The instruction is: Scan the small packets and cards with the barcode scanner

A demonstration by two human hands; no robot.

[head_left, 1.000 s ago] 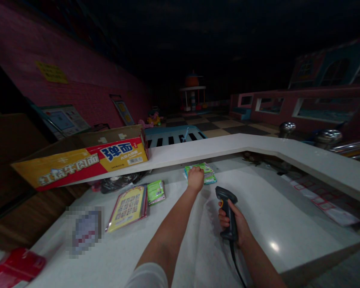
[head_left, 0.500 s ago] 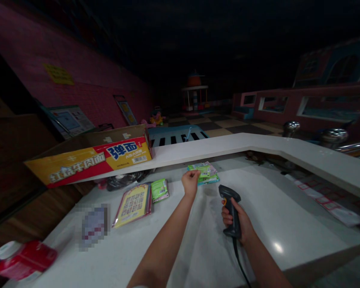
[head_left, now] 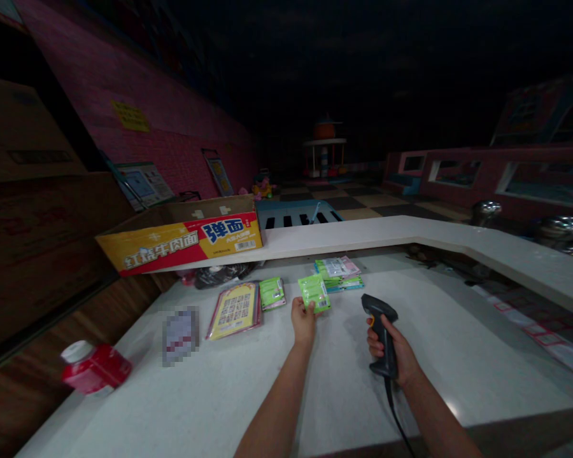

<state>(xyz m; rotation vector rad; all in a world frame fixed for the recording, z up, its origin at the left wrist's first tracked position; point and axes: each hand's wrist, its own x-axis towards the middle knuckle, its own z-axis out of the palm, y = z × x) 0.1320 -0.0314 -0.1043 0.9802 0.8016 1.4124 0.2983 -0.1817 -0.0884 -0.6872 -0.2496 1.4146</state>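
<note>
A small green packet is pinched by its lower edge in my left hand, printed side up with a white barcode patch. Just behind it lies a loose pile of green, pink and blue packets on the white counter. My right hand grips a black barcode scanner by its handle. The scanner's head points to the left, toward the packets, and its cable runs down to the bottom edge. Left of my left hand, another green packet stack sits beside a yellow printed pack.
A red bottle with a white cap lies at the left. A raised white ledge borders the counter's far side, with a red-and-yellow open carton on it. Paper sheets lie under the ledge at right.
My left hand has drawn a green packet off the pile toward me. The scanner stays in my right hand. The whole view has shifted, with things appearing farther right.
</note>
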